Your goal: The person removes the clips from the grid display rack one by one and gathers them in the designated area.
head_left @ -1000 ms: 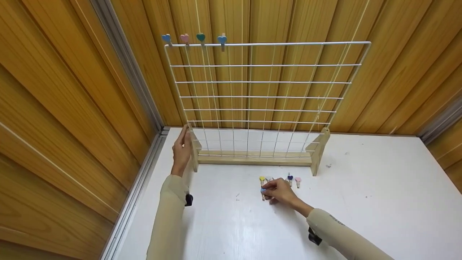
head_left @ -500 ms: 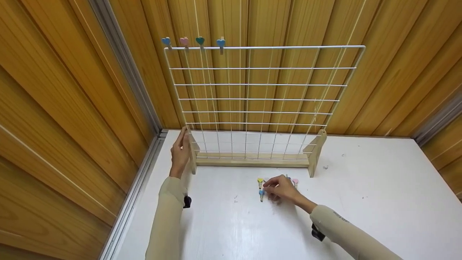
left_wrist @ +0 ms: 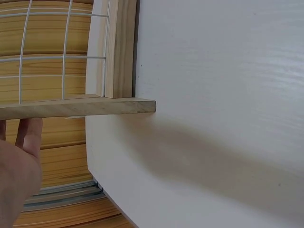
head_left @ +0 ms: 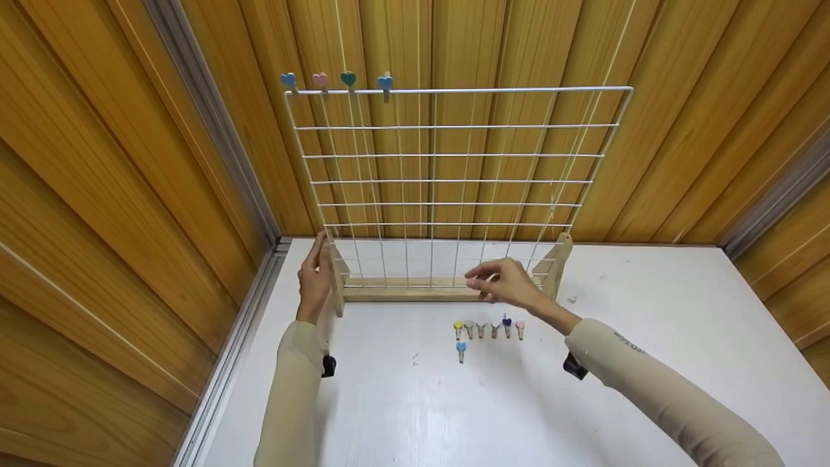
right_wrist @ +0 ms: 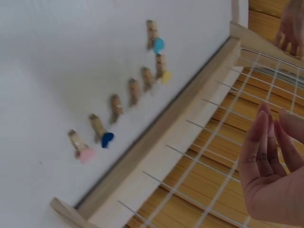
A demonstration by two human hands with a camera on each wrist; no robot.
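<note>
Showed honey-coloured wood-grain panelling on three sides of the head view: a back wall (head_left: 687, 143) across the top, a left wall (head_left: 110, 194) filling the left of the frame, and a right wall (head_left: 804, 272) at the right edge. Had a grey metal strip (head_left: 209, 104) in the upper-left corner joint, a second metal strip (head_left: 771, 212) at far right, and a metal track (head_left: 223, 376) lower left. Spread a white tabletop (head_left: 648, 311) across the lower frame, marked by dark scuffs (head_left: 572, 299) right of centre. Caught a pale sheen (head_left: 415, 415) at bottom centre. Showed a soft shadow (left_wrist: 199, 156) slanting across the white tabletop, lower right in the left wrist view.
</note>
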